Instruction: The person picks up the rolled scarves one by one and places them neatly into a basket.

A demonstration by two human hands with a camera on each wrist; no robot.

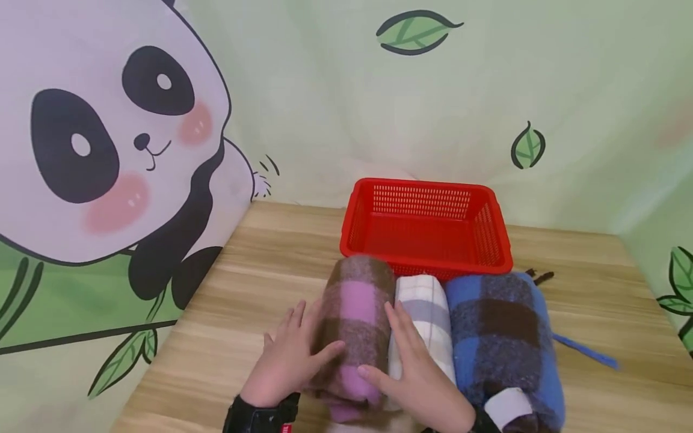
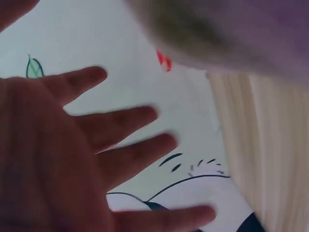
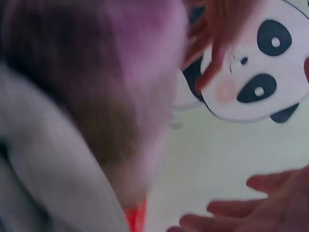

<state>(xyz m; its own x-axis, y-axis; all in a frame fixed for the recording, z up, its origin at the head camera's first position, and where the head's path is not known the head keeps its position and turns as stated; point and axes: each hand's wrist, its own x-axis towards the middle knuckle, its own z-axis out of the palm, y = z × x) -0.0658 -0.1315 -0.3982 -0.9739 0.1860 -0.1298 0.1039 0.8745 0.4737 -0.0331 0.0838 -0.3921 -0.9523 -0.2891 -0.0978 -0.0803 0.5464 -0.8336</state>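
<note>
Three rolled plaid cloths, resembling scarves or blankets, lie side by side. The purple-and-brown roll is leftmost, the white-and-grey roll in the middle, the thicker blue-and-brown roll at the right. My left hand is at the left side of the purple-and-brown roll, fingers straight and spread; the left wrist view shows its palm bare. Over that roll's right edge, beside the white one, hovers or rests my right hand, fingers extended; contact is unclear. Both wrist views show the purple roll blurred and close.
Behind the rolls stands a red plastic basket with perforated walls, nothing visible inside. A blue strip and a short dark cord stick out by the blue roll, which bears a white label. A panda-printed cloth backdrop borders the wooden table.
</note>
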